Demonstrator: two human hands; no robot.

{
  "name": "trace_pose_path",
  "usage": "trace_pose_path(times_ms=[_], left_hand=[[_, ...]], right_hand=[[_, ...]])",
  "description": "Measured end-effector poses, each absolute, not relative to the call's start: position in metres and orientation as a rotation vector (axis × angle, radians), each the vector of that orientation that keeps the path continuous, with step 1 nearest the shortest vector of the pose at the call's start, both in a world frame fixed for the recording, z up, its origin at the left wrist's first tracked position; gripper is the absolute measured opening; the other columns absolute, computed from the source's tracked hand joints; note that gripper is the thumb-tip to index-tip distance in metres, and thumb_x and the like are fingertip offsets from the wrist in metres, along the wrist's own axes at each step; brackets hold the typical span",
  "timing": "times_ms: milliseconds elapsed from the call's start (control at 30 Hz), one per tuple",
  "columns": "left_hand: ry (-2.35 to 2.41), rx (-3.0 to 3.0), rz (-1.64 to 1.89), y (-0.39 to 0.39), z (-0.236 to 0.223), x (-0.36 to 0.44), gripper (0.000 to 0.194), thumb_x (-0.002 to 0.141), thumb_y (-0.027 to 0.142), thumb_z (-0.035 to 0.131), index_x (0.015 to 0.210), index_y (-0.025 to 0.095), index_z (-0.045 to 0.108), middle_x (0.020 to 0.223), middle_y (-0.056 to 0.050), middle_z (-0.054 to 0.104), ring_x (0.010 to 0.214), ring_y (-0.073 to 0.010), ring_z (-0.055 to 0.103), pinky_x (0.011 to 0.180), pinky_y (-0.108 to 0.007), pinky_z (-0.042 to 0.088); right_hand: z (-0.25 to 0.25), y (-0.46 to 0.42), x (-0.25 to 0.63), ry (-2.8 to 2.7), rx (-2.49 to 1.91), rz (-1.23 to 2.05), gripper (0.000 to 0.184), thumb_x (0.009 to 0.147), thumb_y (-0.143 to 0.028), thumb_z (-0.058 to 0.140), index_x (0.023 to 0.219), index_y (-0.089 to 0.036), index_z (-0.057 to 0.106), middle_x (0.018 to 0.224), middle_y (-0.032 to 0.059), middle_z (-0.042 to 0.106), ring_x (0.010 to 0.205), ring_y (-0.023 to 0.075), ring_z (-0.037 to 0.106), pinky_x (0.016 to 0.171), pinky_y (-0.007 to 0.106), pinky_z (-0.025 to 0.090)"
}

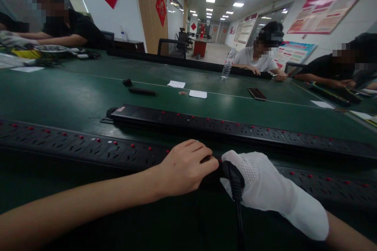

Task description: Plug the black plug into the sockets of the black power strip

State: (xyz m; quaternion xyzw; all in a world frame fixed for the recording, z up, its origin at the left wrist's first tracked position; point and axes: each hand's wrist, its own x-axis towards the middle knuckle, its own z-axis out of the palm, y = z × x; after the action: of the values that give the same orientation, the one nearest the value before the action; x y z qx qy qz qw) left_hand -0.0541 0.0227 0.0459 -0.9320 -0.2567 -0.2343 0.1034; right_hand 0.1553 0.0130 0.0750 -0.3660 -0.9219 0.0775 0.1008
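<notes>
A long black power strip point(123, 153) with red lights or buttons along its face lies across the near part of the table. My left hand point(187, 166), bare, has its fingers curled over the middle of this strip. Just to the right, my right hand point(259, 180) in a white dotted glove grips a black power plug point(232, 174), whose cord point(239, 223) hangs straight down. The plug is close against the strip; its pins are hidden, so I cannot tell whether they sit in a socket.
Beyond lies a second black power strip point(229, 127). Farther back on the green table point(88, 90) are a dark bar point(141, 91), paper slips point(198, 94), a phone point(257, 93) and a water bottle point(228, 64). Several people sit around the far side and ends.
</notes>
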Motion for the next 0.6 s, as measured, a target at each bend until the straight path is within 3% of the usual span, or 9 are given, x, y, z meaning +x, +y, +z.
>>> trace_pose_path(times_ms=[600], left_hand=[[-0.955, -2.880, -0.850, 0.0253, 0.0477, -0.0541, 0.015, 0.087, 0.018, 0.044, 0.088, 0.015, 0.058, 0.087, -0.002, 0.063, 0.083, -0.0133, 0.056, 0.073, -0.027, 0.047]], right_hand=[[0.0714, 0.0135, 0.1570, -2.710, -1.071, 0.190, 0.011, 0.079, -0.029, 0.048, 0.083, -0.019, 0.046, 0.064, -0.0021, 0.052, 0.054, 0.0109, 0.048, 0.050, 0.023, 0.031]])
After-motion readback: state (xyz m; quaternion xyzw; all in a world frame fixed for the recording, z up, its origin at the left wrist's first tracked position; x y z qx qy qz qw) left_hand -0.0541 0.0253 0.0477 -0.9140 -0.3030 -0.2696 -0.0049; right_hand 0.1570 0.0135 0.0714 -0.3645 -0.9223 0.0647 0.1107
